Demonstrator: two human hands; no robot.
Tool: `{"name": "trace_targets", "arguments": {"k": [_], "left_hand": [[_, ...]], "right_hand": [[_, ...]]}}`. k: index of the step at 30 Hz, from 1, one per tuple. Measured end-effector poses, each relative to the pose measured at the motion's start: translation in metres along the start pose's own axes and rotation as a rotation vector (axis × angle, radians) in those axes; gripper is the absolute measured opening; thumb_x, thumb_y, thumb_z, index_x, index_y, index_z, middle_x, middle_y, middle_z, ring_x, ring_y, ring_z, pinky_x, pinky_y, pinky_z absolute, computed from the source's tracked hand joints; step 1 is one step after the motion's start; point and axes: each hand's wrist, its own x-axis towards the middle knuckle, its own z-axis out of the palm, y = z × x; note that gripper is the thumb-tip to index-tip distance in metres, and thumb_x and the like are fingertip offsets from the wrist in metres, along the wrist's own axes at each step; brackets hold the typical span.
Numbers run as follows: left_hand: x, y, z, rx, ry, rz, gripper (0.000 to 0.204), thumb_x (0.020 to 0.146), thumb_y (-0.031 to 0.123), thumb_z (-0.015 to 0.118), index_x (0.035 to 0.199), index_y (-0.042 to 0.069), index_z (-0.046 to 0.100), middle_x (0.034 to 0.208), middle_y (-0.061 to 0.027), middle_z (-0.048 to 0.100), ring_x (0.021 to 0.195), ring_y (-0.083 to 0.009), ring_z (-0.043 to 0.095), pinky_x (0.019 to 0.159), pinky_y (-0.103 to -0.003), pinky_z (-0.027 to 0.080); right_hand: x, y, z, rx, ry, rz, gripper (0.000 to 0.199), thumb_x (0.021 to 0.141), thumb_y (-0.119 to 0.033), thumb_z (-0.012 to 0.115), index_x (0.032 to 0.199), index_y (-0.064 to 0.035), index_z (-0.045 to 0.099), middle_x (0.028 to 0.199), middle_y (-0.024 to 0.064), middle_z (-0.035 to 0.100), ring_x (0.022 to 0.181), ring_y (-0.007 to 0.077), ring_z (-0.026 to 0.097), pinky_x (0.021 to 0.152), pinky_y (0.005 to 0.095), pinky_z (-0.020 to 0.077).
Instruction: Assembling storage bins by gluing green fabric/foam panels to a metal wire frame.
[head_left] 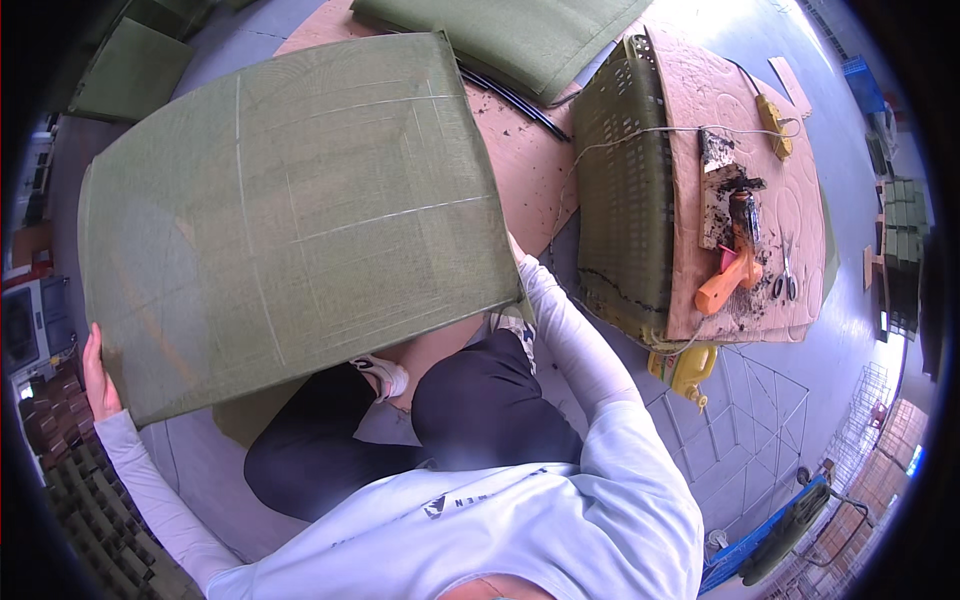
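A large box-shaped piece covered in olive-green mesh fabric (330,180) is held up in front of me, tilted, with pale lines across its top. My left hand (98,380) grips its left edge near the lower corner, fingers up along the side. At the opposite edge, my right hand (517,250) holds it too, with most of the fingers hidden behind the fabric. The underside of the piece is out of sight.
To the right, a green plastic crate (615,200) carries cardboard (690,90) with an orange glue gun (738,265), scissors (785,275) and a yellow power strip (773,127). A cable (640,132) hangs across. Beyond lie black rods (520,103), another green panel (510,35); a yellow jug (690,370) and wire frames (750,430) are nearby.
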Motion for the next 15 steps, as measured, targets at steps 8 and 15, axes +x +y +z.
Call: {"name": "trace_targets", "arguments": {"k": [8, 15], "left_hand": [[-0.018, -0.025, -0.012, -0.026, 0.128, 0.021, 0.025, 0.098, 0.027, 0.058, 0.113, 0.007, 0.061, 0.111, -0.0034, 0.066, 0.097, -0.0141, 0.064, 0.084, -0.029, 0.051], [-0.020, -0.025, -0.019, 0.011, 0.169, 0.025, 0.028, 0.098, 0.028, 0.059, 0.117, 0.008, 0.061, 0.116, -0.0026, 0.064, 0.102, -0.0132, 0.062, 0.086, -0.030, 0.049]], "right_hand": [[0.007, -0.026, 0.010, -0.535, -0.112, -0.740, 0.053, 0.102, -0.040, 0.043, 0.138, -0.0009, 0.047, 0.128, 0.0168, 0.060, 0.116, 0.0214, 0.058, 0.098, 0.0324, 0.0431], [-0.001, -0.038, 0.020, -0.786, 0.232, -0.693, 0.031, 0.095, -0.023, 0.055, 0.110, 0.0021, 0.066, 0.081, 0.0174, 0.070, 0.072, 0.0219, 0.067, 0.073, 0.0338, 0.0506]]}}
